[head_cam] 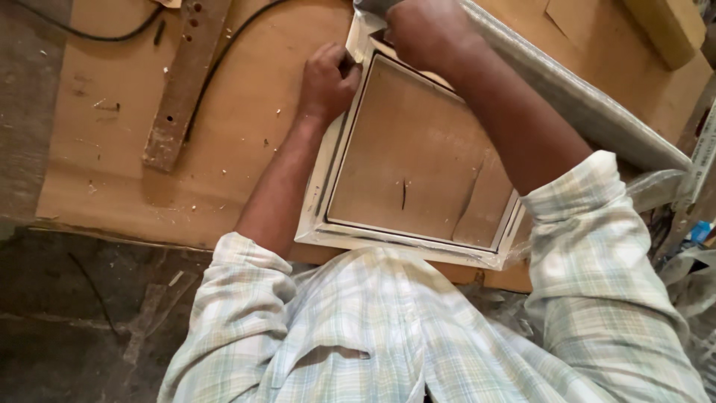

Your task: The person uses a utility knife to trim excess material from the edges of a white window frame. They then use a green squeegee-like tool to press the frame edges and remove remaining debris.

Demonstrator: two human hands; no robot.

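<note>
Picture frame (328, 195), white with a brown backing board (418, 160) set in it, lies face down on a sheet of brown hardboard (112, 149), just in front of the person's chest. A clear plastic wrap (574, 97) trails off its right side toward the far right. Left of the frame lies a weathered wooden strip with holes (179, 82), with a black cable (224, 52) curving past it at the far edge. A yellowish wooden block (671, 26) sits at the far right corner.

Both arms reach away from the body to the frame's far left corner. Left hand (327, 80) is clenched on the frame's left rail, seemingly pinching something small and dark. Right hand (425, 33) is curled into a fist over the far corner; whether it grips anything cannot be told.
</note>
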